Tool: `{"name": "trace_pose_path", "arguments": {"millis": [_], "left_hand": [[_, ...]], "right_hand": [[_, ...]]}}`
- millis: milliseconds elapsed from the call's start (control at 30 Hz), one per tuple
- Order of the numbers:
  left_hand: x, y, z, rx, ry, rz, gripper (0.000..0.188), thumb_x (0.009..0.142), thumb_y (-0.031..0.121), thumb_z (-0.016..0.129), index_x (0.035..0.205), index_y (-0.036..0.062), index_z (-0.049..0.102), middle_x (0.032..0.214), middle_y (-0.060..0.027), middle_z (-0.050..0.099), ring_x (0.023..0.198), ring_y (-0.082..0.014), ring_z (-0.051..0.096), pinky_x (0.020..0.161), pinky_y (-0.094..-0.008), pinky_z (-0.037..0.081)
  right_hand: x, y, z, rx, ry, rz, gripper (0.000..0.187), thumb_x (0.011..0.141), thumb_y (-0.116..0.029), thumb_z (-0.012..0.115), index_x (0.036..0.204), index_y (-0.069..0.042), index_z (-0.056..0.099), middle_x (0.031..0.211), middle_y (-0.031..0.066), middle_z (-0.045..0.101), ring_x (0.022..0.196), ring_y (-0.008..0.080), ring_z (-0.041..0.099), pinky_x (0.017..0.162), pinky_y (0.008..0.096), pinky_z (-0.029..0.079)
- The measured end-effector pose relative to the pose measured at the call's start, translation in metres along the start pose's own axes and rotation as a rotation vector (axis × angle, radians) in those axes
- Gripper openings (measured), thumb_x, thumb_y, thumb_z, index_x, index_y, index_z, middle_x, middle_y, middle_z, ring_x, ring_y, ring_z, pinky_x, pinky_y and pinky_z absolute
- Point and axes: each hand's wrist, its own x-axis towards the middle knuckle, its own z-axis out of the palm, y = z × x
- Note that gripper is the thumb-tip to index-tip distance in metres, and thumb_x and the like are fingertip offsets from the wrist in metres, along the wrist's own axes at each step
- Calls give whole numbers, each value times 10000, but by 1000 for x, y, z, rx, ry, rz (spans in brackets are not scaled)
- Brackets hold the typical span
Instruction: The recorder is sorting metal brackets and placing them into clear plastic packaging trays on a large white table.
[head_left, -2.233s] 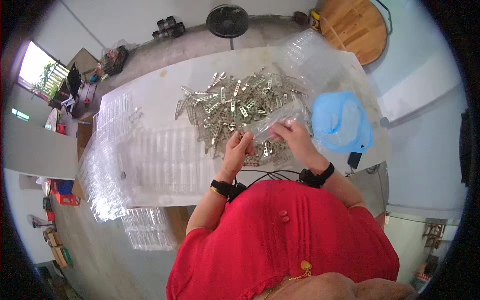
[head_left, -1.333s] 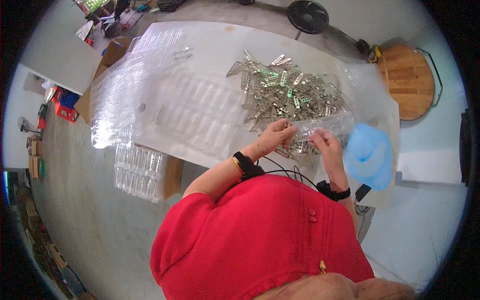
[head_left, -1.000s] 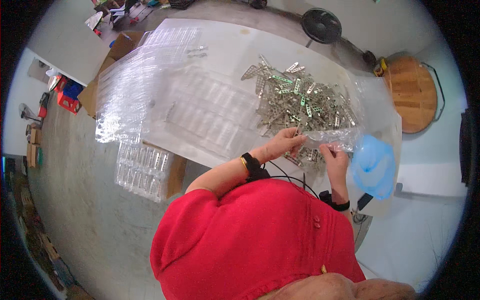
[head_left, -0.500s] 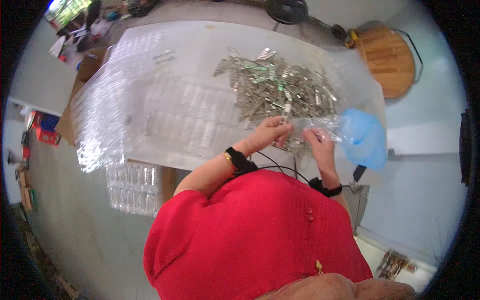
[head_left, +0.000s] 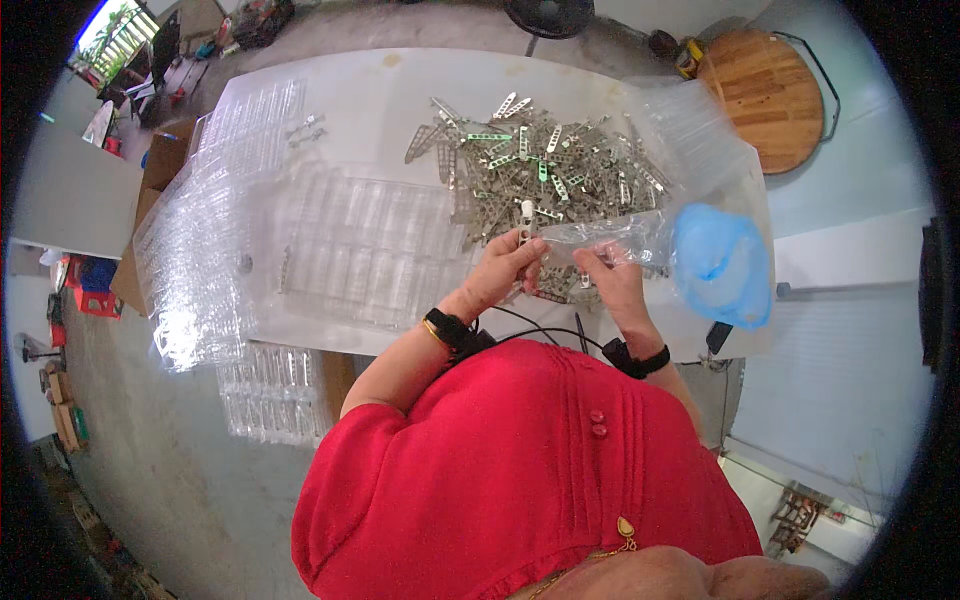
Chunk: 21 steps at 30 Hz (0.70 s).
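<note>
My left hand (head_left: 500, 268) is closed on a slim metal piece with a row of holes (head_left: 525, 232), whose pale tip points away from me. In my right hand (head_left: 618, 290), thumb and fingers pinch the near edge of a crinkled clear plastic bag (head_left: 635, 238). This bag stretches from beside the left fingers toward a blue plastic bag (head_left: 722, 265) at the right. Just beyond both hands lies a heap of similar perforated metal pieces (head_left: 590, 175), mostly silver, some with a green sheen. Left of my left hand, a clear compartment tray (head_left: 375, 255) rests flat, a single piece at its left edge.
Stacked clear trays (head_left: 195, 265) cover the left side of the white table (head_left: 385, 90). More clear trays (head_left: 268, 395) stand below its near edge, close to a cardboard box (head_left: 135, 265). A round wooden tabletop (head_left: 765, 100) is beyond the far right corner. Black cables (head_left: 550, 330) run near my wrists.
Both hands have shifted slightly left within the view, along with the metal piece and the clear bag. The whole scene has also shifted a little as the view moved.
</note>
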Motion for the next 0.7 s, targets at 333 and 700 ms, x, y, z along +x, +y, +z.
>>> {"name": "trace_pose_path", "arguments": {"millis": [333, 700], "left_hand": [[8, 4, -1, 91, 43, -20, 211, 1007, 247, 595, 998, 36, 603, 638, -4, 553, 536, -105, 527, 541, -282, 470], [8, 2, 4, 42, 44, 2, 198, 1022, 254, 569, 995, 58, 563, 627, 7, 529, 520, -96, 510, 513, -267, 455]], "right_hand": [[15, 7, -1, 5, -103, 67, 214, 908, -198, 716, 990, -6, 669, 874, 32, 671, 826, 108, 602, 761, 274, 491], [15, -6, -6, 203, -17, 110, 250, 970, -276, 655, 972, -26, 664, 866, 24, 649, 831, 113, 592, 803, 280, 477]]}}
